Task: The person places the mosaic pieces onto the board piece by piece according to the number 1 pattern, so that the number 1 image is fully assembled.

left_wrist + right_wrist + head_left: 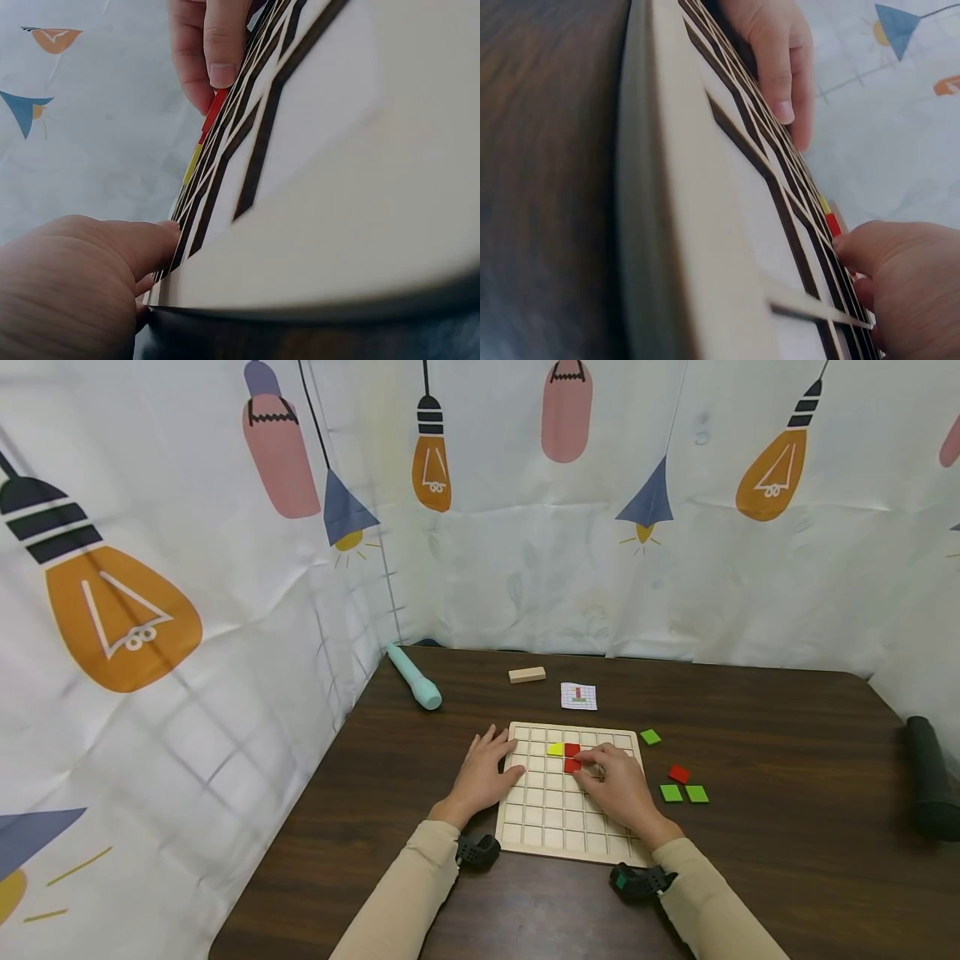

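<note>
On the bench (787,735), a wooden grid board (534,817) bears a yellow tile (555,749) beside an upper red tile (572,749); the left hand (481,774), fingers spread, rests on the board's left edge, and the right hand (619,787) pinches the lower red tile (571,766).

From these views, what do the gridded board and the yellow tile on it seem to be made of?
Gridded board: probably wood, perhaps plywood, matte; pale tan surface, dark-brown grid edges. Yellow tile: painted wood or plastic, I cannot tell; flat, even colour, finish unclear.
</note>
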The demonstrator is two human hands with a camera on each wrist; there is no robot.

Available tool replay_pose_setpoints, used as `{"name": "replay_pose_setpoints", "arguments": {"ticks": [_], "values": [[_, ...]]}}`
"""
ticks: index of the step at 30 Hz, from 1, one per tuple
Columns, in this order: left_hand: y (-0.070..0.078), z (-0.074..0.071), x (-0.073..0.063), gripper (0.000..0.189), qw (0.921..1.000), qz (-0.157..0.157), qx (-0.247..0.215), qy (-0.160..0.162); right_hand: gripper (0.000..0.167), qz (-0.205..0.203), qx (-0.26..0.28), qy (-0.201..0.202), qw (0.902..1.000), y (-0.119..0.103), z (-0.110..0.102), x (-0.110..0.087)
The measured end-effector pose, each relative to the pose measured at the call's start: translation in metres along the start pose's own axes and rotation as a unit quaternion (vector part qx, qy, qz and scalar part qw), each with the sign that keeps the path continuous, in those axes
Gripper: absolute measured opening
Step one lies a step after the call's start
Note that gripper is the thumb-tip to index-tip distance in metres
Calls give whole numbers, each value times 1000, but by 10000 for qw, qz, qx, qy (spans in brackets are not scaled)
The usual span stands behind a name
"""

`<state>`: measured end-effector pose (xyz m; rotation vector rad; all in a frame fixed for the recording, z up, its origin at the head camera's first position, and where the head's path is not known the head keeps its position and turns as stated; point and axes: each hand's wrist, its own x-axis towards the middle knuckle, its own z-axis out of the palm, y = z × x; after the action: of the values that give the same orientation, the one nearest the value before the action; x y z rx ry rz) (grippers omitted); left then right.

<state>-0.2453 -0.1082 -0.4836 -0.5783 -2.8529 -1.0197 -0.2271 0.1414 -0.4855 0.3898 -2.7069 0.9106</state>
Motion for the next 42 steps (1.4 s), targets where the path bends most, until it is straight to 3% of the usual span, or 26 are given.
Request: {"name": "replay_pose_setpoints", "arguments": {"ticks": [6, 22, 29, 42], "values": [[0, 1, 0, 50, 9999, 63, 80, -137, 26, 21, -115, 50, 9999, 1, 1, -1], [-3, 2, -1, 47, 9999, 42, 36, -118, 26, -51, -57, 193, 9998, 2, 5, -1], [-2, 0, 0, 47, 9999, 78, 51, -99, 23, 14, 234, 355, 9991, 2, 5, -1], [-1, -1, -1, 46, 9999, 91, -1, -55, 22, -44, 758, 172, 9970, 6, -12, -5]]}}
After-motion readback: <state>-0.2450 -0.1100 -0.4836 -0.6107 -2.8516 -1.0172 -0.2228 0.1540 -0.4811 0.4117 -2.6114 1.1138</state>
